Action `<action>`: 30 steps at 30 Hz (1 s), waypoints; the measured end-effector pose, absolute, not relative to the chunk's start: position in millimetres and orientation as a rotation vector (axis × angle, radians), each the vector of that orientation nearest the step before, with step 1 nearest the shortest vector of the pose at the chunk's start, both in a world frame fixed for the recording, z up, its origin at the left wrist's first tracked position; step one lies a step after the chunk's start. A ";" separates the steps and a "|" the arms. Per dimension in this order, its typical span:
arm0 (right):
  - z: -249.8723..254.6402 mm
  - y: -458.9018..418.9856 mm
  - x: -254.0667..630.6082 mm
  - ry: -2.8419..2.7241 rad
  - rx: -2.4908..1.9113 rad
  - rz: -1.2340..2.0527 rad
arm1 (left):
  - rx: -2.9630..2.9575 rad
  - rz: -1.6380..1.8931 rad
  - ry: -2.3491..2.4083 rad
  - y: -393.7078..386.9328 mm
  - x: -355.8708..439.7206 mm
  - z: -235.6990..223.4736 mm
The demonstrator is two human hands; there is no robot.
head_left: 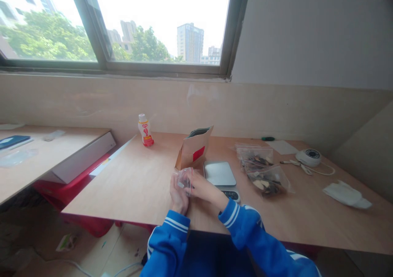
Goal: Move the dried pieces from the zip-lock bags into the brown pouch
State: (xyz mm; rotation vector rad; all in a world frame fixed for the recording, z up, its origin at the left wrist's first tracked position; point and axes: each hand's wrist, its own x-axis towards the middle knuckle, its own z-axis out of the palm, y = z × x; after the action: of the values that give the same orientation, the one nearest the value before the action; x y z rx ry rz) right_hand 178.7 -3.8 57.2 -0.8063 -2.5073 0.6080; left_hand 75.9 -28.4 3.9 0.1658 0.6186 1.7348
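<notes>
Just in front of a standing brown paper pouch (190, 153), my two hands meet over a small clear zip bag (186, 176). My left hand (178, 193) is closed round the bag's left side. From the right, my right hand (196, 183) reaches across, its fingers at or inside the bag; what they pinch is hidden. The pouch is open at its top and has a red label on its front. Close by my right wrist lies a digital scale (219, 173) with a bare silver plate, its display partly covered by my forearm.
Right of the scale lie clear bags of dark and pale pieces (267, 183). Farther right are a white dome camera (308, 157) with its cable, a paper sheet (281, 147) and a white packet (347, 194). A red-and-white bottle (145, 130) stands at the back left.
</notes>
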 end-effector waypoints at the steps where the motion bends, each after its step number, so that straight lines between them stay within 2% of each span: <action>1: 58.7 -3.4 179.7 -2.499 -0.814 0.639 | 0.190 1.728 0.615 -28.2 76.9 5.7; 11: 60.4 -11.0 186.6 -2.564 -0.871 0.670 | 0.045 1.725 0.568 -25.5 73.6 7.8; 19: 56.2 -19.8 193.5 -2.511 -1.055 0.519 | 0.055 1.733 0.568 -22.2 71.3 1.0; 30: 61.1 -11.1 195.7 -2.536 -1.053 0.645 | 0.033 1.721 0.584 -24.1 72.5 5.5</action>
State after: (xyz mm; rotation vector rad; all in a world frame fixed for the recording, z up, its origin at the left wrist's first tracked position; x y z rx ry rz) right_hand 195.7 -11.1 61.1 -1.0525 -2.5358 0.6453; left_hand 72.5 -24.1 5.5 0.0326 0.5843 1.7213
